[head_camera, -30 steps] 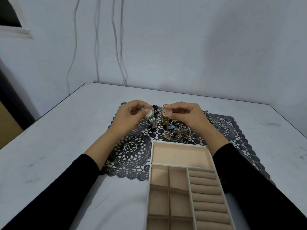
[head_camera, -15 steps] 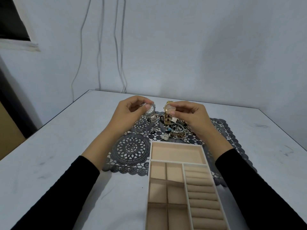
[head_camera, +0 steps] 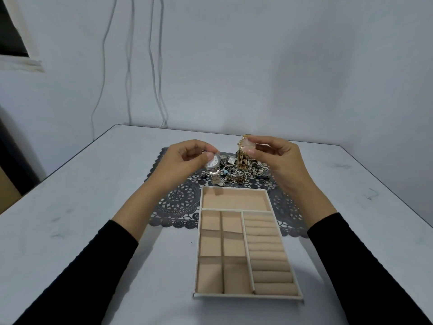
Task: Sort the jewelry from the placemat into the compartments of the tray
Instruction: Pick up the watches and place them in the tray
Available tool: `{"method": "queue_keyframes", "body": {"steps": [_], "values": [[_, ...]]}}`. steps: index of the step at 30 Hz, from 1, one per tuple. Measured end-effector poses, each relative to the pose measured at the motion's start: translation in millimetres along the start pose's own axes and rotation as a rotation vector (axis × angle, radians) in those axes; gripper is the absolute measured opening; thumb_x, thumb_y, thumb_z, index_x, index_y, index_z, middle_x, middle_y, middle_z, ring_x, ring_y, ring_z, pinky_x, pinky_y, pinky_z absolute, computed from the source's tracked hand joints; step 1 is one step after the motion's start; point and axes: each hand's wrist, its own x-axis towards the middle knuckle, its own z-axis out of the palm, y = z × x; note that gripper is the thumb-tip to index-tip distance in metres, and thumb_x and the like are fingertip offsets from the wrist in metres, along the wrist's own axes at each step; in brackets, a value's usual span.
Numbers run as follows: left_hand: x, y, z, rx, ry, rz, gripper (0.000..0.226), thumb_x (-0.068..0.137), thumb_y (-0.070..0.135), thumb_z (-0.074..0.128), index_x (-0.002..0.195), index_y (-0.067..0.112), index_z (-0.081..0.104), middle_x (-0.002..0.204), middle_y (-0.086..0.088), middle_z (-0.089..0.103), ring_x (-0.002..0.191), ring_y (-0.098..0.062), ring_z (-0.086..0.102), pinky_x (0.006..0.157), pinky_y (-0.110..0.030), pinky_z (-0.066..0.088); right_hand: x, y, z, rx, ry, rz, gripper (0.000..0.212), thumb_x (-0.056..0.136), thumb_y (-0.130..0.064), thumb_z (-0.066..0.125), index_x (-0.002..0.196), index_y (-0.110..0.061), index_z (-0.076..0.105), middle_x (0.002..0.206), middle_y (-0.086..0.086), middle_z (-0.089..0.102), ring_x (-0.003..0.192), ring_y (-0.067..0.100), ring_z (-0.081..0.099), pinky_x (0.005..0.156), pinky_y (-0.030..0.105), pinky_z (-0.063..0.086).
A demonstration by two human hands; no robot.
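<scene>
My left hand (head_camera: 181, 164) pinches a silver watch (head_camera: 212, 168) by its case, the metal band hanging down over the placemat. My right hand (head_camera: 275, 158) pinches a gold watch (head_camera: 243, 152) at its case, the band dangling over the pile of jewelry (head_camera: 243, 172). The pile lies in a tangle on the dark lace placemat (head_camera: 180, 205) behind the tray. The beige tray (head_camera: 199, 233) has a wide far compartment, several small square ones at the left and ring rolls at the right, all with nothing in them.
The white table (head_camera: 70, 219) runs to the wall at the back and drops off at the left edge. Grey cables (head_camera: 128, 66) hang down the wall. A window corner (head_camera: 11, 31) shows at the upper left.
Both hands have risen off the jewelry pile, each lifting its watch clear of the placemat. The view has tilted so more of the tray shows.
</scene>
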Motion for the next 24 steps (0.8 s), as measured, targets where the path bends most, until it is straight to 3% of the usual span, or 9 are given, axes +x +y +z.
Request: {"method": "queue_keyframes", "body": {"steps": [3,6,11,19,24], "values": [[-4.9,-3.7,4.6,-0.019,-0.038,-0.026,0.01,0.091,0.013,0.066,0.095,0.018,0.074,0.095,-0.008,0.075,0.084,-0.015,0.064,0.076,-0.023,0.051,-7.8,-2.5,-2.7,0.016,0.005,-0.004,0.028,0.073,0.004,0.075,0.096,-0.011,0.074,0.098,0.005,0.075,0.093,0.016,0.069,0.083,0.023,0.053],[-9.0,-7.5,6.3,-0.005,-0.084,-0.054,0.01,0.091,0.011,0.065,0.098,0.015,0.073,0.099,-0.016,0.073,0.086,-0.017,0.063,0.078,-0.026,0.053,-12.7,-3.1,-5.7,0.022,0.013,-0.004,0.028,0.072,0.005,0.075,0.096,-0.009,0.074,0.097,0.005,0.075,0.093,0.018,0.069,0.085,0.026,0.054],[-13.6,-14.1,3.0,0.058,-0.144,-0.109,0.012,0.092,0.01,0.065,0.1,0.014,0.073,0.099,-0.008,0.075,0.089,-0.014,0.067,0.079,-0.022,0.054,-18.3,-1.4,-8.4,-0.02,0.015,0.014,0.029,0.074,0.005,0.074,0.1,-0.006,0.072,0.099,0.005,0.075,0.094,0.018,0.069,0.082,0.024,0.054],[-15.0,-17.5,2.3,0.097,-0.257,-0.174,0.013,0.092,0.01,0.063,0.103,0.011,0.071,0.1,-0.009,0.075,0.09,-0.018,0.07,0.08,-0.024,0.057,-18.5,-1.6,-8.8,-0.027,0.006,0.028,0.029,0.072,0.0,0.076,0.1,-0.008,0.072,0.099,0.006,0.075,0.096,0.022,0.068,0.09,0.033,0.054],[-16.6,-20.4,4.1,0.102,-0.245,-0.187,0.013,0.092,0.009,0.063,0.101,0.013,0.071,0.097,-0.009,0.075,0.085,-0.013,0.07,0.074,-0.019,0.055,-19.5,-1.0,-9.0,-0.022,0.01,0.032,0.029,0.073,0.002,0.075,0.1,-0.008,0.072,0.098,0.006,0.075,0.096,0.023,0.068,0.09,0.033,0.055]]}}
